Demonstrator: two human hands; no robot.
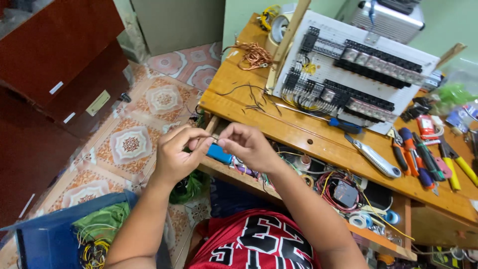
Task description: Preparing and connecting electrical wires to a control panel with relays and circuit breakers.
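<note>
A thin dark strand of wire (214, 138) was pinched between both hands, held in the air just in front of the near edge of the wooden workbench (308, 137) and above its open lower shelf. The left hand (177, 154) was closed on one end with thumb and forefinger, and the right hand (249, 147) gripped the other end the same way, fingertips almost touching. The wire was too fine to tell whether its end was stripped. Such a thin, springy strand seemed best worked with a short grip close to the tip, so it would not bend away.

Behind the hands lay a blue plastic-handled tool (219, 153) on the shelf, among coils of red, yellow and green insulated wire (331, 187). On the smooth varnished benchtop stood a tilted white perforated board carrying rows of black terminal blocks (348, 69), with a loose copper-coloured tangle of bare wire (254, 55) to its left. A blue-handled screwdriver (343, 125) and a grey utility knife (376, 160) lay nearby, beside orange and yellow-handled pliers (428, 162).
</note>
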